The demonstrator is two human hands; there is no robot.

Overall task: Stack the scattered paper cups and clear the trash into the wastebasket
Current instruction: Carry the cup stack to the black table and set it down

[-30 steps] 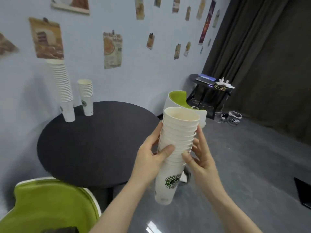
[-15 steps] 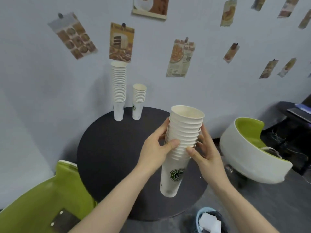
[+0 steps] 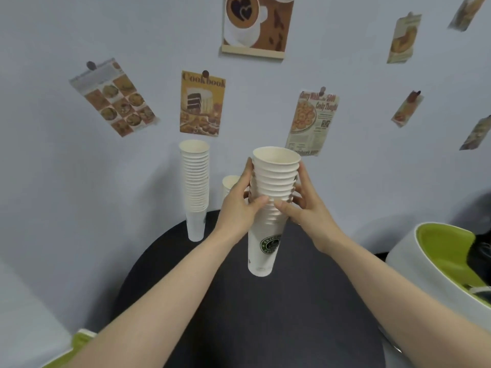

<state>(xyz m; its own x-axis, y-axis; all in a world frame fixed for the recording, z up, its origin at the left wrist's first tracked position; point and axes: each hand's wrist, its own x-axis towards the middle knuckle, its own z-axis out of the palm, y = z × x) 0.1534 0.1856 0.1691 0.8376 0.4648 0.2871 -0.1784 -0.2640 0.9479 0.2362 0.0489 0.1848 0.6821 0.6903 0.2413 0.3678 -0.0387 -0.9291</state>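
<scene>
Both my hands hold one stack of white paper cups (image 3: pixel 267 235) upright above the round black table (image 3: pixel 252 314). A green round logo shows on the bottom cup. My left hand (image 3: pixel 239 205) grips the stack's left side, thumb across the front. From the right, my right hand (image 3: pixel 303 203) wraps the same stack. A taller stack of cups (image 3: pixel 195 187) stands at the table's far edge by the wall. A shorter cup stack (image 3: pixel 229 185) stands behind my left hand, mostly hidden. The wastebasket is out of view.
A white chair with a green seat (image 3: pixel 438 256) stands to the right of the table. A green chair's edge (image 3: pixel 79 343) shows at the bottom left. Food pictures hang on the pale blue wall (image 3: pixel 79 181) behind the table.
My view has swung left and closer to the table. Both hands have carried the held stack forward over the table, toward the two standing stacks. The wastebasket has dropped out of view.
</scene>
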